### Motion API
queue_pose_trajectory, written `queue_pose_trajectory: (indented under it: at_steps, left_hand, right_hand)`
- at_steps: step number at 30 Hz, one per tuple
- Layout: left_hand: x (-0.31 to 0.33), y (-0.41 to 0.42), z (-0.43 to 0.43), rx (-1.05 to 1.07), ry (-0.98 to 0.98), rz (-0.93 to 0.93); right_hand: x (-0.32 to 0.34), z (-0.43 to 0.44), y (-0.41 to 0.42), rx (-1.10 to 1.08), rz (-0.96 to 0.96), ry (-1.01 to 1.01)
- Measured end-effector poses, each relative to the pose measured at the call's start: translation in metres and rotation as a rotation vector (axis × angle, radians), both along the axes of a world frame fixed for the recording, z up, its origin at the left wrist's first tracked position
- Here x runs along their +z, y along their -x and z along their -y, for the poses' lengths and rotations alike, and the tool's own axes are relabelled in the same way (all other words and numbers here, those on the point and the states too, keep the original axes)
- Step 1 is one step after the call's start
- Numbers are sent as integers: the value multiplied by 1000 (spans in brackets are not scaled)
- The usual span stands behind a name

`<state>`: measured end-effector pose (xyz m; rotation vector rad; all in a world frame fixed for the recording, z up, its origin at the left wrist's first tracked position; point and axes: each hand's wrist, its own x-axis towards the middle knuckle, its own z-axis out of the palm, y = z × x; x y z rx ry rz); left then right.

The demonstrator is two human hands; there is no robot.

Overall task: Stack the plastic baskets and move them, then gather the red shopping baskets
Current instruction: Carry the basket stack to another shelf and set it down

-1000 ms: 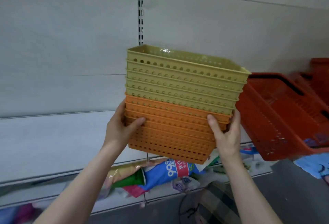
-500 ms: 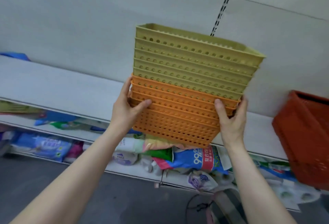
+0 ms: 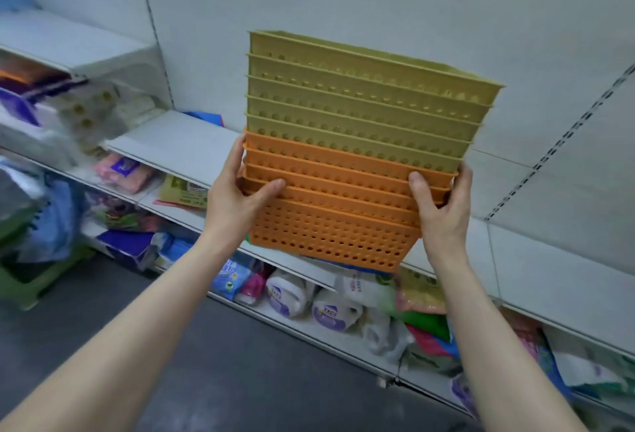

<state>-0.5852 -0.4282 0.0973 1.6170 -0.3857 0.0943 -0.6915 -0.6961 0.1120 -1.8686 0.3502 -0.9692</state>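
Stacking done: plastic baskets [image 3: 354,157] held aloft before shelf [image 3: 192,143], left hand [image 3: 237,205] and right hand [image 3: 443,211] each curled round an end; set-down and red shopping baskets, none in view, remain.

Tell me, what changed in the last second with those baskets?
The stack was carried left along the shelf; the red basket on the right has left the view, and a green stool has come in at far left. Unchanged: the left hand and right hand still grip the orange baskets at both ends, yellow ones on top.
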Motion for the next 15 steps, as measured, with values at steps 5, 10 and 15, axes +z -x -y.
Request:
queue_pose_trajectory:
  at_steps: [5, 10, 15]
  left_hand:
    - [15, -43, -68, 69, 8, 22]
    - [22, -102, -114, 111, -2, 44]
    - [27, -172, -154, 128, -14, 69]
  right_hand:
    - [17, -62, -61, 42, 12, -1]
    - [27, -106, -127, 66, 32, 16]
    - [32, -140, -208, 90, 70, 23]
